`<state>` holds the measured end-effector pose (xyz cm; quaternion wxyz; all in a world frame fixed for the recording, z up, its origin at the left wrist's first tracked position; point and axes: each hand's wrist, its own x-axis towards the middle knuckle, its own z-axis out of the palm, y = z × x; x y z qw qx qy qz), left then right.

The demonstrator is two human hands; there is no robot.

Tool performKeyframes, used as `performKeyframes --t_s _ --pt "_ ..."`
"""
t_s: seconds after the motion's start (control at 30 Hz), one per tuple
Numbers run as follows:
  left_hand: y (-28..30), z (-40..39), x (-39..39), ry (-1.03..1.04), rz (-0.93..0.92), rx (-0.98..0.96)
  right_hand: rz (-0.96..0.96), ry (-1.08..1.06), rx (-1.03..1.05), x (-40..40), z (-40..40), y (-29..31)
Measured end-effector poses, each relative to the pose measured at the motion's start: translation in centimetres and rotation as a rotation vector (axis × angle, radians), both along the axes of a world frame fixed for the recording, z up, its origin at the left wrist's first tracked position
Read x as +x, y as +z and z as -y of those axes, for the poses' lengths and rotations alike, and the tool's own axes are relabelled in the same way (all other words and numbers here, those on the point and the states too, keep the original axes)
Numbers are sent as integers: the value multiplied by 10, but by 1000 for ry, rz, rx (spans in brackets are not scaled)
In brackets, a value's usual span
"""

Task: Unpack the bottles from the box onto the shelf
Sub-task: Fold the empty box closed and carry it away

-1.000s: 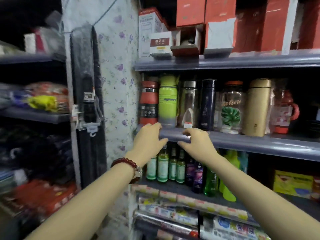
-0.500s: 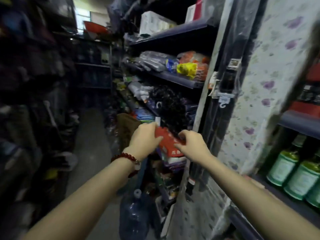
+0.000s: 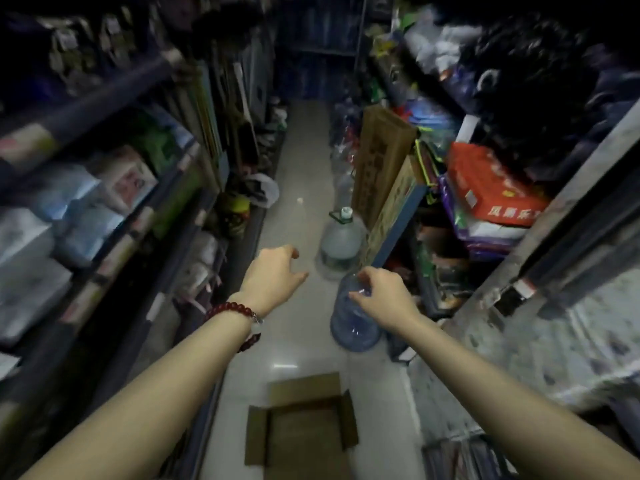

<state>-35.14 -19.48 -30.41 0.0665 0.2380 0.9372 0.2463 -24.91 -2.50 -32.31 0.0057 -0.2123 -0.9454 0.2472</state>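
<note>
An open cardboard box (image 3: 301, 431) lies on the aisle floor at the bottom centre, flaps spread; I see no bottles inside it. My left hand (image 3: 273, 275), with a red bead bracelet on the wrist, hangs in the air above the floor, fingers loosely apart and holding nothing. My right hand (image 3: 384, 296) is out in front at the same height, fingers curled but apart, also holding nothing. Both hands are well above and beyond the box. The shelf with the bottles is out of view.
A narrow aisle with pale floor tiles (image 3: 304, 161) runs ahead between packed shelves. A blue water jug (image 3: 351, 323) and a clear water jug (image 3: 341, 242) stand on the floor at the right. A tall carton (image 3: 381, 161) leans beside them. A red package (image 3: 491, 188) lies on the right shelf.
My view has swung left from the bottle shelf and down to the aisle floor. Both hands came off the shelf edge and now hang free over the floor.
</note>
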Motion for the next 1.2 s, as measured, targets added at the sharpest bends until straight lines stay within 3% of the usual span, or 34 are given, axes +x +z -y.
performKeyframes --t_s 0.5,0.77,0.9,1.07,1.2 --pt "-317 72 59 28 286 -332 398 44 -58 44 11 -316" --pt "-479 105 80 118 339 -428 375 130 -69 67 11 -474" --pt "-554 113 84 205 356 -465 366 89 -99 81 3 -548" --pt "-633 113 81 306 364 -434 331 -3 85 93 -17 -616" --pt "-677 104 70 385 356 -369 297 -89 86 90 -37 -660"
